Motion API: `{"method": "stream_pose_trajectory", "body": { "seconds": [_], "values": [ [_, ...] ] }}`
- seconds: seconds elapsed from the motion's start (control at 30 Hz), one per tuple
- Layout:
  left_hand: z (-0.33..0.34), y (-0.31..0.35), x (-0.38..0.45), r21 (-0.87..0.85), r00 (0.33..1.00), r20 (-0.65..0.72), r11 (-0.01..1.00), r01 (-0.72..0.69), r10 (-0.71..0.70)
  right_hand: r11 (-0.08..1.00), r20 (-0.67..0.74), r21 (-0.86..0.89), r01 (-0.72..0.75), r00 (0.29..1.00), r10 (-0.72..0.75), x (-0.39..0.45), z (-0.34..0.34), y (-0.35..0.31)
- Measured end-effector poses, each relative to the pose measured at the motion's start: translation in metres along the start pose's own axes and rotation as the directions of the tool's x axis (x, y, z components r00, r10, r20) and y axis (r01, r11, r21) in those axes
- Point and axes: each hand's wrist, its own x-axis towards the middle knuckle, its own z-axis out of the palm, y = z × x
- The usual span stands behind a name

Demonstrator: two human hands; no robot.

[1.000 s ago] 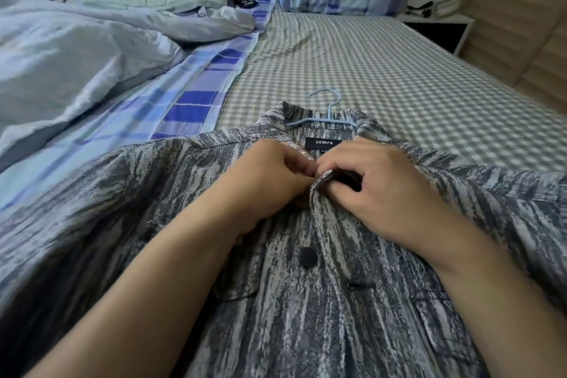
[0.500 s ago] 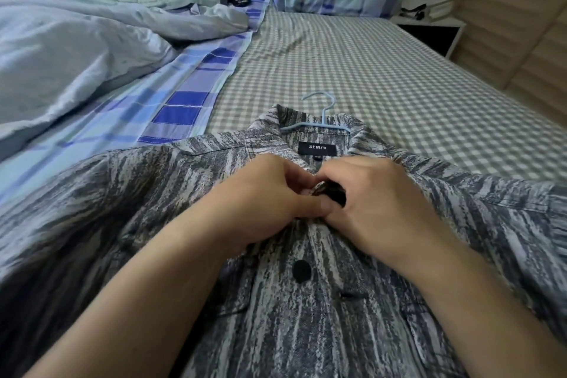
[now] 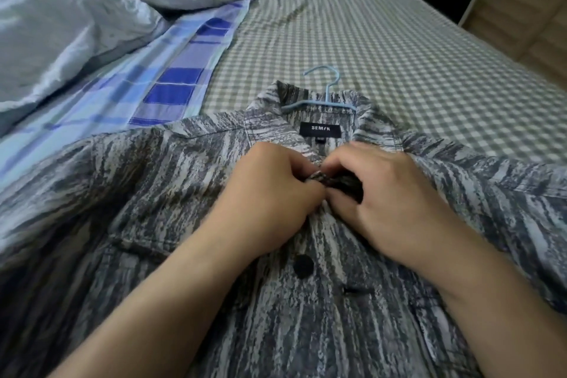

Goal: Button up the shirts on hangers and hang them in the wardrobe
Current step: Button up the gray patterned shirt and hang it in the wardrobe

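Checked bed sheet [image 3: 383, 49] underneath, crumpled pale duvet [image 3: 61, 27] to the left, blue plaid cover [image 3: 181, 83] beside it. Grey streaked shirt [image 3: 171, 181] lies flat on the sheet in front of me, front up, on a light blue hanger [image 3: 329, 95] whose hook points away. My left hand [image 3: 270, 193] and right hand [image 3: 392, 193] meet just below the collar label [image 3: 320, 129]; both pinch the front edges of the shirt together. One dark button [image 3: 303, 265] shows lower down, with an empty buttonhole [image 3: 352, 290] just beside it.
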Motion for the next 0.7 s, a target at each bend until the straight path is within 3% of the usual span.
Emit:
{"method": "stream_pose_trajectory", "body": {
  "seconds": [0.13, 0.23, 0.47, 0.7],
  "values": [
    [0.006, 0.003, -0.009, -0.298, 0.989, -0.072, 0.949, 0.099, -0.126, 1.0, -0.094, 0.003, 0.005, 0.996, -0.005, -0.011, 0.002, -0.005],
    [0.007, 0.005, -0.005, -0.407, 0.984, -0.02, 0.9, 0.154, -0.177, 1.0, -0.167, -0.016, -0.009, 0.986, 0.006, -0.006, 0.003, -0.003],
    [0.002, 0.002, -0.003, -0.436, 0.987, 0.038, 0.886, 0.155, -0.154, 0.987, -0.188, -0.158, 0.031, 0.98, -0.061, -0.002, 0.005, 0.003],
    [0.003, -0.001, -0.003, -0.238, 0.997, -0.063, 0.971, 0.031, -0.047, 0.988, -0.195, -0.123, 0.096, 0.974, -0.119, -0.001, 0.003, 0.011]
  ]
}}
